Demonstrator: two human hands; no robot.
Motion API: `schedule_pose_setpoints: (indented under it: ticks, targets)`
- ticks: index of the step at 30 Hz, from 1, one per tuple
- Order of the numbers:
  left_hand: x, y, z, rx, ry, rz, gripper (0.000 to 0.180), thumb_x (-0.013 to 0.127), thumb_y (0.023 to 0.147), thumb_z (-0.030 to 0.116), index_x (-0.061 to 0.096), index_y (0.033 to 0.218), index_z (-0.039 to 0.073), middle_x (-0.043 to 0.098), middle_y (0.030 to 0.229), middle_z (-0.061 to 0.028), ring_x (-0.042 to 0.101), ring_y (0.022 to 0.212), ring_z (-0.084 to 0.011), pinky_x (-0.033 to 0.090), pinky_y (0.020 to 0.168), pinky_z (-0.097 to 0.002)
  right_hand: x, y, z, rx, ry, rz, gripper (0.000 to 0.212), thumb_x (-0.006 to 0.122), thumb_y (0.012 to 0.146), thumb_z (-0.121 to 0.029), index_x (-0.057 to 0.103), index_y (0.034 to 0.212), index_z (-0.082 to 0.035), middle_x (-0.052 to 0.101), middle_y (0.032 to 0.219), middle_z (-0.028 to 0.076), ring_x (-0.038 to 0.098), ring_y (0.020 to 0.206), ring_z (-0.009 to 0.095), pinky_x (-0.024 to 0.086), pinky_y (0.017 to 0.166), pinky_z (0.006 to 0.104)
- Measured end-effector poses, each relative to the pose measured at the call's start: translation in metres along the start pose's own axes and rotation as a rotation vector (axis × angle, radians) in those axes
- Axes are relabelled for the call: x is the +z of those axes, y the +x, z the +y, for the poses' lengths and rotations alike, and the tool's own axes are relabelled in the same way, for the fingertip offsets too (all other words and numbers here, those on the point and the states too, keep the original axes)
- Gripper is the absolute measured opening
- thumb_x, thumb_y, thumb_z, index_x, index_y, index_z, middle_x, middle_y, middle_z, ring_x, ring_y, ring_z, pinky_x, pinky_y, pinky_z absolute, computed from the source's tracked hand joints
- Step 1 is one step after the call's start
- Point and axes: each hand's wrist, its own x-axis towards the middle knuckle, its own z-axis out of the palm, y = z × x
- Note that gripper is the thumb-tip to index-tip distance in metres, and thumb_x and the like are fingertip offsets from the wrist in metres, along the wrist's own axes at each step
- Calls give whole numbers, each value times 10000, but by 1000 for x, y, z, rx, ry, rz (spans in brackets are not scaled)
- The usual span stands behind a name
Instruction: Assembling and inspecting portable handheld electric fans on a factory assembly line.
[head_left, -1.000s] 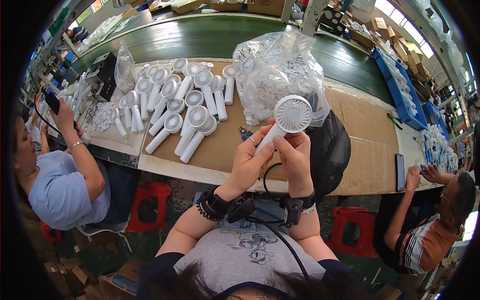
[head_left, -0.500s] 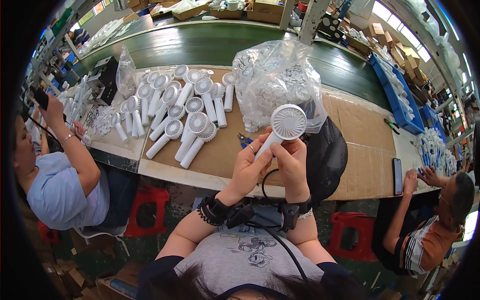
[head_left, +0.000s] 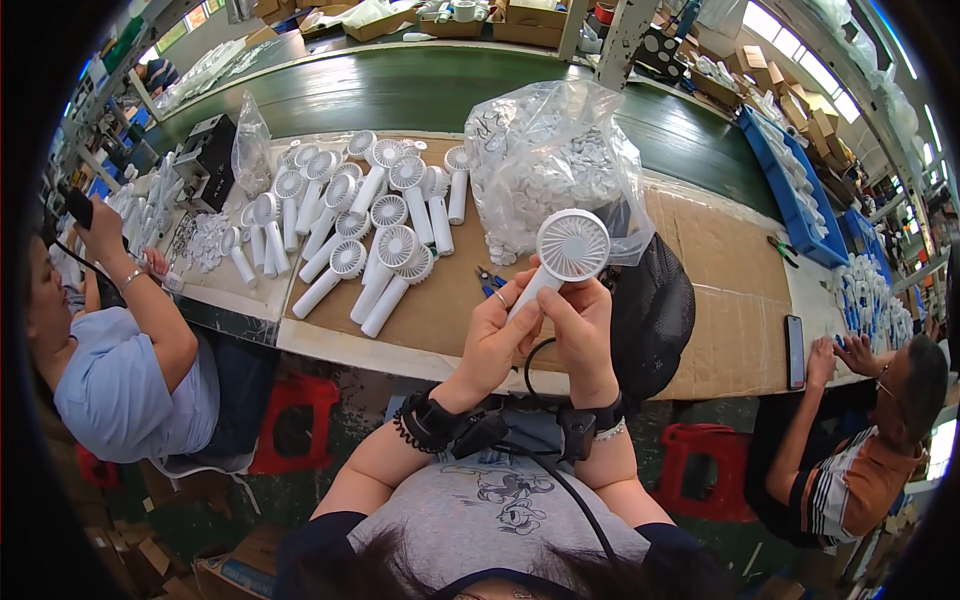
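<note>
Both my hands hold one white handheld fan above the front of the table, its round grille tilted up and to the right. My left hand is closed round the handle from the left. Against the handle's right side, my right hand grips just under the fan head, thumb on the front. The lower end of the handle is hidden by my fingers. To the left, a pile of similar white fans lies on brown cardboard. Behind the held fan stands a clear plastic bag full of small white parts.
Blue-handled pliers lie left of the held fan. A black mesh bag sits to its right. Farther right are a phone and a blue crate. A green conveyor runs behind. One co-worker sits on each side.
The held fan has shifted very slightly left, with my grip unchanged. The co-worker on the left has moved the raised hand with the dark tool a little lower.
</note>
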Motion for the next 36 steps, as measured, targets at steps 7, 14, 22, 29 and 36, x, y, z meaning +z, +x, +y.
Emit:
schedule_pose_setpoints:
  ticks: [7, 14, 22, 29, 36]
  targets:
    - [-1, -2, 6, -35, -30, -15, 392, 449, 889, 194, 395, 1229, 8, 480, 710, 15, 404, 552, -54, 315, 490, -172, 3, -1, 0, -9, -7, -6, 305, 557, 753, -45, 521, 1035, 66, 609, 913, 142, 598, 766, 156, 485, 656, 259]
    - [-8, -2, 13, -217, -294, -93, 359, 412, 897, 267, 400, 1169, 34, 470, 664, -24, 412, 518, -79, 328, 480, -187, 9, -4, -5, 56, -22, -4, 278, 567, 765, -29, 512, 1021, 65, 596, 890, 123, 585, 655, 138, 482, 538, 231]
    - [-13, 0, 14, -351, -735, -202, 236, 379, 904, 279, 435, 1009, 76, 456, 652, -46, 394, 462, -97, 312, 458, -223, 10, 0, 2, 69, 93, -116, 364, 592, 773, -65, 481, 1103, 40, 572, 935, 82, 546, 818, 102, 440, 724, 222]
    - [-11, 5, 19, -364, -790, -216, 304, 364, 905, 328, 419, 1054, 69, 416, 595, -15, 346, 394, -72, 298, 424, -229, 8, 2, 7, 63, 177, -211, 409, 595, 777, -95, 460, 1142, 31, 544, 985, 67, 526, 864, 102, 422, 769, 230]
    - [-21, 3, 18, -436, -883, -280, 347, 347, 909, 354, 426, 989, 26, 403, 592, 6, 319, 391, -52, 275, 443, -209, 9, 0, 7, 37, 145, -217, 406, 578, 793, -111, 451, 1150, 34, 545, 978, 73, 526, 840, 101, 426, 754, 250]
